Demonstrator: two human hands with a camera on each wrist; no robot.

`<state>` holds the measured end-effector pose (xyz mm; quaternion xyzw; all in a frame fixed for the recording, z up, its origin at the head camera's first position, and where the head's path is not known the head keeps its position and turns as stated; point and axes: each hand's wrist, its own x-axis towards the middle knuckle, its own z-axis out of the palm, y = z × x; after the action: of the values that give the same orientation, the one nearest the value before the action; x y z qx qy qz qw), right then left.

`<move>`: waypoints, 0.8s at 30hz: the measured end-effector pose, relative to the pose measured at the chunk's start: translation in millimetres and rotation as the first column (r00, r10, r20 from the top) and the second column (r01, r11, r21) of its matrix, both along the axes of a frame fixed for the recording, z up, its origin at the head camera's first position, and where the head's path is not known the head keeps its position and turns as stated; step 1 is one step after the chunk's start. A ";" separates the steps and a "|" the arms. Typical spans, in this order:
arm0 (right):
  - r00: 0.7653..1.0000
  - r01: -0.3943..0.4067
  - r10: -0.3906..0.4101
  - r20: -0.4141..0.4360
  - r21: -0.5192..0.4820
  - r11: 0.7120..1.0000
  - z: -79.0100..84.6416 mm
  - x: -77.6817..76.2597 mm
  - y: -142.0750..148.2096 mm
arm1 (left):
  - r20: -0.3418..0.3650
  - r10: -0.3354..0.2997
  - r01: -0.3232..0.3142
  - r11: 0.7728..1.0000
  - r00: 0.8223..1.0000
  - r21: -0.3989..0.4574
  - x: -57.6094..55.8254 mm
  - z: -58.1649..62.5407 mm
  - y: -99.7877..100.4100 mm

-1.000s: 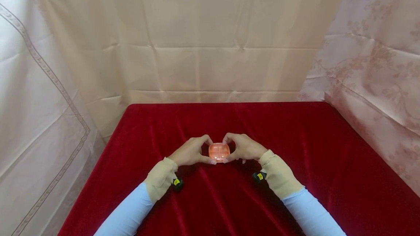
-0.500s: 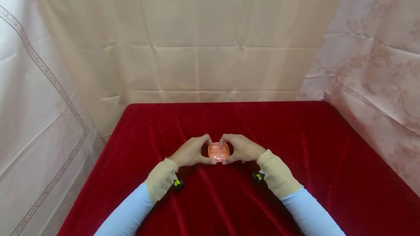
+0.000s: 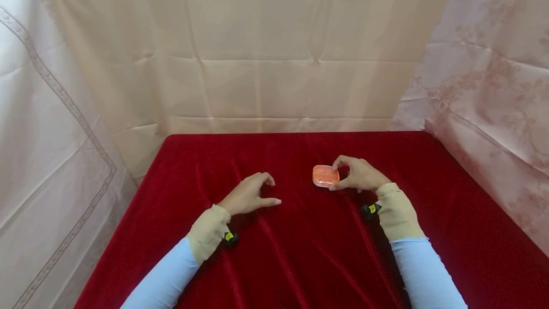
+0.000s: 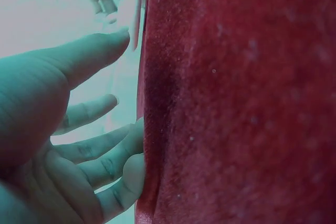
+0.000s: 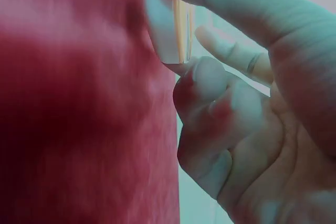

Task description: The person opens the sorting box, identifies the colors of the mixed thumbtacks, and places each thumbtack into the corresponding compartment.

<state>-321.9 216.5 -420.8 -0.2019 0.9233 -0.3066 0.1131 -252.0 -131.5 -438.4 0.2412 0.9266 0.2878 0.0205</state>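
Observation:
A small orange pill box [image 3: 325, 176] with rounded corners and a clear-looking top is right of the middle of the red cloth. My right hand [image 3: 361, 174] pinches its right side between thumb and fingers. In the right wrist view the pill box [image 5: 167, 30] shows edge-on, pale below with an orange band, beneath the thumb. My left hand [image 3: 248, 194] lies to the left, thumb and fingers apart, holding nothing. The left wrist view shows its loosely bent fingers [image 4: 107, 169] beside the red cloth. Whether the box touches the cloth is hard to tell.
Red velvet cloth [image 3: 206, 161] covers the table, with shallow creases. A beige curtain [image 3: 257, 51] hangs behind its far edge. Patterned pale drapes stand at the left [image 3: 47, 156] and right [image 3: 493, 85].
The left hand has let go of the pill box and stays in nearly the same place. The right hand has carried the box to the right and farther from me.

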 end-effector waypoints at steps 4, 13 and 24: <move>1.000 0.016 -0.016 0.017 0.002 1.000 -1.5 -8.9 18.0 | -0.012 -0.001 0.001 1.000 1.000 0.005 0.2 -0.1 -3.6; 0.998 0.018 -0.018 0.062 0.000 1.000 -6.3 -16.7 29.7 | -0.011 -0.005 0.005 1.000 1.000 0.019 1.6 0.1 -9.8; 0.998 0.050 -0.051 -0.036 -0.010 0.999 37.0 8.1 45.4 | -0.023 -0.004 0.004 1.000 1.000 -0.001 3.1 1.9 -11.9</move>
<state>-313.8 261.9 -383.7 -0.1846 0.9287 -0.3096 0.0876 -248.9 -143.5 -436.5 0.2461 0.9265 0.2843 0.0104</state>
